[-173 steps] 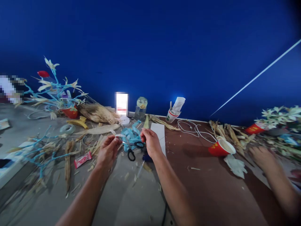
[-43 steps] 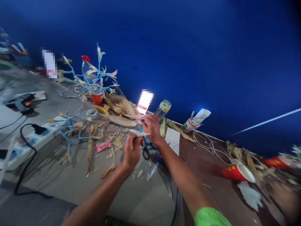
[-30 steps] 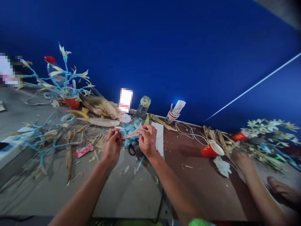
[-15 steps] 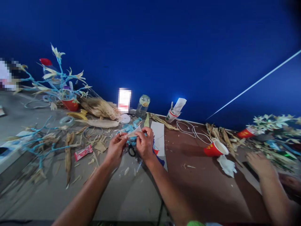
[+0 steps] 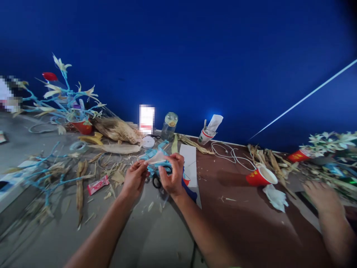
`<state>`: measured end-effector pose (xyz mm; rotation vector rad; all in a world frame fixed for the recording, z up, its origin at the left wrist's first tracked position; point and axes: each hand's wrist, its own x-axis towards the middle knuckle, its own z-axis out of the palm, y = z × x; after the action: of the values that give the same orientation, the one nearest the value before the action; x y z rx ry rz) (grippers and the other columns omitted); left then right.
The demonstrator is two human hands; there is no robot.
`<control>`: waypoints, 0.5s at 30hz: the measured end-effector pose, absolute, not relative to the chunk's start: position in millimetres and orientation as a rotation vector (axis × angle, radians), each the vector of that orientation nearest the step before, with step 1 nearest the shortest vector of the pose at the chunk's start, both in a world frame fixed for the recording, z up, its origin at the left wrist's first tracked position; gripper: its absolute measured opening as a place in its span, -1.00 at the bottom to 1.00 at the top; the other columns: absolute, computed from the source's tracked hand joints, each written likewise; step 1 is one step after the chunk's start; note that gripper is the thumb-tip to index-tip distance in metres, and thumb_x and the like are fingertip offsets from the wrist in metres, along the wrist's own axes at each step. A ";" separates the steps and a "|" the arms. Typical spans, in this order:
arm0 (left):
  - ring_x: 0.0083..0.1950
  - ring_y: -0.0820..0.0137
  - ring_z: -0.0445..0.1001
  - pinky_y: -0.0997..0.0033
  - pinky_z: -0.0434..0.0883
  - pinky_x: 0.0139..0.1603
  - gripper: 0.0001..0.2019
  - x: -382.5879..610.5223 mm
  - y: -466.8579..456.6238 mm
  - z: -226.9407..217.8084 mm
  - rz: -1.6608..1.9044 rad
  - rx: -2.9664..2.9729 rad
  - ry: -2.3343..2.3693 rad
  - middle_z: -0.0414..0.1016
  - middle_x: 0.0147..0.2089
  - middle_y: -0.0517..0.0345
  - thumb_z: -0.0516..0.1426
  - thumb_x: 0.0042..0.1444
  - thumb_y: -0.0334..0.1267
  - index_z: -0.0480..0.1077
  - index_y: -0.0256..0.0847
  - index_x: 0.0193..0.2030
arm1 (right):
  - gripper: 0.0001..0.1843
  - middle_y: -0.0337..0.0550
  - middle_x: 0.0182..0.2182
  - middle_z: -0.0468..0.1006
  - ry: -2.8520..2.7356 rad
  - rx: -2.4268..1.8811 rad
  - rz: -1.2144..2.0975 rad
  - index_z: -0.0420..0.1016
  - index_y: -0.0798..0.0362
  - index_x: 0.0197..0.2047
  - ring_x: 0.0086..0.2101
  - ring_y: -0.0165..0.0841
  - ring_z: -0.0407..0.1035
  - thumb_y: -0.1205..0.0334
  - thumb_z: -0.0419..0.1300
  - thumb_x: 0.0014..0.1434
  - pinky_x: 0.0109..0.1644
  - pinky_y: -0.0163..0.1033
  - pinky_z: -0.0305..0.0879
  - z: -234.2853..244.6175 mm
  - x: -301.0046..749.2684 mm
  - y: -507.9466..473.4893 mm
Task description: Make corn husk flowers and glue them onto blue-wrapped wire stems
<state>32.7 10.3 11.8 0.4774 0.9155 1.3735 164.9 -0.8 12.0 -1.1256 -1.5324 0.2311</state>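
Observation:
Both my hands meet above the table's middle, pinching one pale corn-husk strip (image 5: 156,158). My left hand (image 5: 134,179) grips its lower left end with closed fingers. My right hand (image 5: 172,174) is curled round its right part, thumb and forefinger pressed on it. Under the hands lie black-handled scissors (image 5: 156,181) and a heap of light-blue tape strips (image 5: 157,154). A white paper sheet (image 5: 189,160) lies just right of my right hand.
Dried husks, a pink wrapper (image 5: 97,185), a tape roll (image 5: 78,146) and blue-wrapped branches (image 5: 47,175) litter the left. A red pot with a husk-flower tree (image 5: 80,124) stands far left. A tipped red cup (image 5: 260,176), a white cable (image 5: 231,154) and another person's hand (image 5: 323,195) are at right.
My hands have kept hold of the husk strip and drawn closer together, the right hand curling over it. The other person's hand at right has shifted slightly.

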 end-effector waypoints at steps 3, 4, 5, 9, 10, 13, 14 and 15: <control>-0.60 0.65 0.20 0.64 0.23 -0.59 -0.73 33.2 11.7 8.1 1.428 0.538 0.941 0.31 -0.55 0.32 0.35 -0.27 -0.24 0.37 -0.29 -0.49 | -0.63 -0.10 -0.31 0.40 -1.282 -1.159 0.676 0.34 0.10 -0.06 -0.37 -0.36 0.31 0.10 0.13 0.09 -0.27 -0.23 0.31 13.4 153.9 0.2; -0.60 0.65 0.21 0.64 0.23 -0.59 -0.73 33.5 11.7 6.9 1.428 0.561 0.950 0.31 -0.55 0.32 0.35 -0.27 -0.23 0.36 -0.29 -0.50 | -0.66 -0.15 -0.39 0.42 -1.245 -1.163 0.808 0.36 0.10 -0.12 -0.42 -0.39 0.30 0.07 0.13 0.09 -0.32 -0.27 0.30 12.9 150.7 1.9; -0.60 0.64 0.22 0.64 0.23 -0.58 -0.73 34.0 11.3 5.9 1.420 0.584 0.957 0.31 -0.56 0.32 0.35 -0.26 -0.22 0.36 -0.28 -0.51 | -0.70 -0.19 -0.45 0.42 -1.224 -1.172 0.900 0.38 0.09 -0.20 -0.45 -0.40 0.28 0.05 0.13 0.09 -0.35 -0.30 0.28 12.1 148.2 4.0; -0.60 0.63 0.25 0.63 0.25 -0.58 -0.73 35.9 7.6 6.5 1.373 0.598 0.980 0.31 -0.58 0.33 0.34 -0.24 -0.22 0.35 -0.27 -0.49 | -0.74 -0.31 -0.64 0.30 -1.151 -1.248 1.034 0.36 0.06 -0.49 -0.58 -0.45 0.15 0.03 0.15 0.04 -0.50 -0.35 0.13 7.1 147.3 11.0; -0.60 0.62 0.26 0.63 0.26 -0.57 -0.73 36.2 6.7 7.5 1.366 0.577 0.979 0.32 -0.57 0.33 0.34 -0.24 -0.23 0.36 -0.27 -0.47 | -0.73 -0.34 -0.68 0.26 -1.133 -1.247 1.073 0.34 0.05 -0.53 -0.61 -0.46 0.11 0.04 0.15 0.03 -0.53 -0.35 0.10 6.1 148.4 11.7; -0.60 0.61 0.26 0.61 0.30 -0.56 -0.72 35.7 5.4 9.9 1.358 0.489 0.948 0.29 -0.58 0.35 0.34 -0.25 -0.26 0.35 -0.26 -0.43 | -0.76 -0.36 -0.70 0.24 -1.106 -1.196 1.176 0.32 0.04 -0.55 -0.63 -0.46 0.10 0.08 0.15 0.01 -0.54 -0.35 0.07 5.4 151.2 11.4; -0.61 0.62 0.24 0.61 0.31 -0.56 -0.72 35.1 5.5 10.3 1.359 0.462 0.929 0.27 -0.60 0.37 0.34 -0.25 -0.26 0.34 -0.26 -0.44 | -0.78 -0.36 -0.70 0.25 -1.106 -1.172 1.198 0.32 0.04 -0.54 -0.62 -0.46 0.11 0.10 0.16 0.00 -0.53 -0.35 0.08 6.0 151.5 10.8; -0.63 0.63 0.22 0.61 0.31 -0.56 -0.73 34.4 5.8 10.5 1.358 0.443 0.906 0.24 -0.62 0.39 0.34 -0.24 -0.27 0.33 -0.26 -0.45 | -0.80 -0.35 -0.69 0.27 -1.107 -1.148 1.218 0.32 0.04 -0.54 -0.62 -0.46 0.12 0.12 0.15 0.00 -0.52 -0.34 0.08 6.9 151.4 10.1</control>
<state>34.4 5.8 10.5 0.4428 0.9060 1.3581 151.4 10.1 6.9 -1.1483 -1.1068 1.2178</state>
